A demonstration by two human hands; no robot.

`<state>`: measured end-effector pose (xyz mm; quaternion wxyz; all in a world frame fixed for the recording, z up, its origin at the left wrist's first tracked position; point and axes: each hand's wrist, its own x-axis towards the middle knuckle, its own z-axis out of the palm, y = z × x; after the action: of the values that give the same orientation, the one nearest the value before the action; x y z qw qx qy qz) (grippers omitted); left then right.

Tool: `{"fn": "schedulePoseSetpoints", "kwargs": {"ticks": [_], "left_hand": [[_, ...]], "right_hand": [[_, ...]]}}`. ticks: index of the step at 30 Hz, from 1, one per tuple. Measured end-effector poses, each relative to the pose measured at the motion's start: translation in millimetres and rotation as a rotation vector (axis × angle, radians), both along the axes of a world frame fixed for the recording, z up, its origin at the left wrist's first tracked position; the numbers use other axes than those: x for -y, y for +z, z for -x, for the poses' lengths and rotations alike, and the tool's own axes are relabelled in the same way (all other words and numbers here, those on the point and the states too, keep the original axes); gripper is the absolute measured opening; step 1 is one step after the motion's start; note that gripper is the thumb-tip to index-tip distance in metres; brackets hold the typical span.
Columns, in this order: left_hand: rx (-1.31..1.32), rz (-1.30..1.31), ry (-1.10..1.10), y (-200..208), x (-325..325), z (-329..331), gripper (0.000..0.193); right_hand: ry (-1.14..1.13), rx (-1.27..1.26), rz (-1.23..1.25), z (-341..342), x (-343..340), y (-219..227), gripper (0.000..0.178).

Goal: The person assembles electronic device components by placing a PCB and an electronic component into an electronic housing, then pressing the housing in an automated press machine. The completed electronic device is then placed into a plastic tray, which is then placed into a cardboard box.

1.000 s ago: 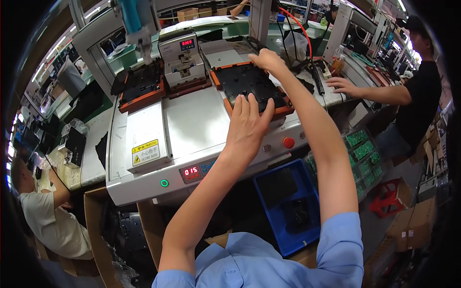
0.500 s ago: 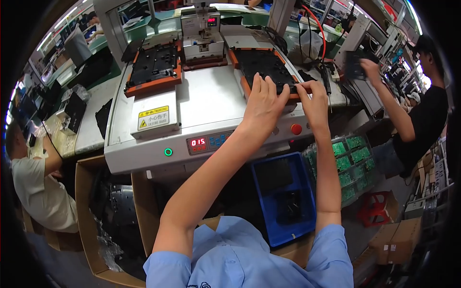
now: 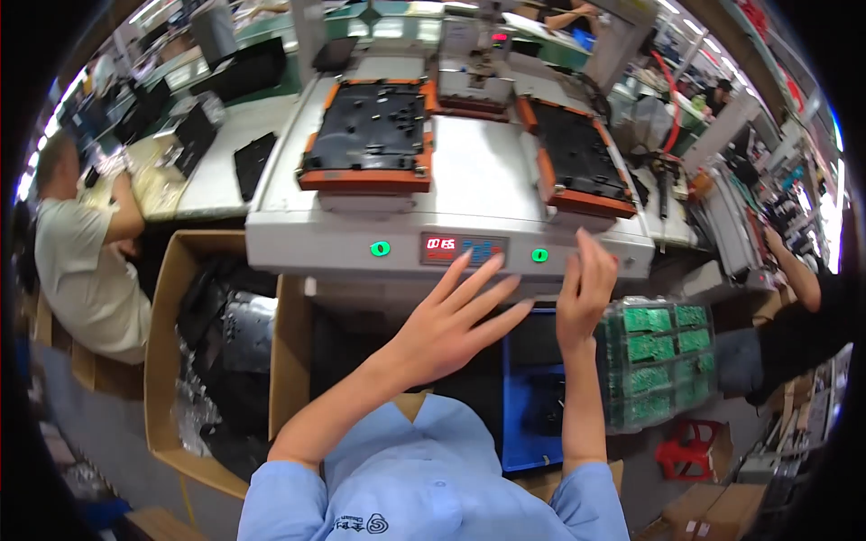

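Note:
My left hand [image 3: 456,329] hangs in the air before the front of a white machine [image 3: 478,171], its fingers spread and nothing in it. Close by on the right, my right hand [image 3: 585,293] is raised with its fingers stretched upward and the thumb apart, slightly blurred; I see nothing in it. It is just below the right orange fixture [image 3: 591,203], which bears a black plastic panel [image 3: 577,151]. A second black plastic panel [image 3: 370,126] lies in the left orange fixture [image 3: 365,180]. Neither hand touches a fixture.
Below are a blue bin [image 3: 528,451], clear trays of green circuit boards [image 3: 651,352] and a cardboard box [image 3: 289,347] with black parts. Green-lit buttons flank a control display [image 3: 465,250]. A person [image 3: 86,243] sits left; another person [image 3: 803,307] is right.
Both hands have come off the right fixture and drawn back toward me. The left fixture has slid nearer, over the warning label. My view has shifted, and the person at right has lowered their arm.

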<state>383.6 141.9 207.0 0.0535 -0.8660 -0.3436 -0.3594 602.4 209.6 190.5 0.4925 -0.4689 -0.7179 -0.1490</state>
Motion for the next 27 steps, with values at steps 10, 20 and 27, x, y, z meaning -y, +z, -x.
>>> {"fn": "schedulePoseSetpoints", "kwargs": {"ticks": [10, 20, 27], "left_hand": [[0.427, 0.23, 1.158, -130, 125, 220, 0.026], [0.178, 0.523, 1.54, -224, 123, 323, 0.047], [0.748, 0.621, 1.235, -211, 116, 348, 0.037]], "right_hand": [[-0.126, 0.064, 0.117, 42, 20, -24, 0.02], [0.423, 0.053, 0.258, 158, 15, 33, 0.018], [0.241, -0.266, 0.395, 165, -40, 63, 0.031]]}}
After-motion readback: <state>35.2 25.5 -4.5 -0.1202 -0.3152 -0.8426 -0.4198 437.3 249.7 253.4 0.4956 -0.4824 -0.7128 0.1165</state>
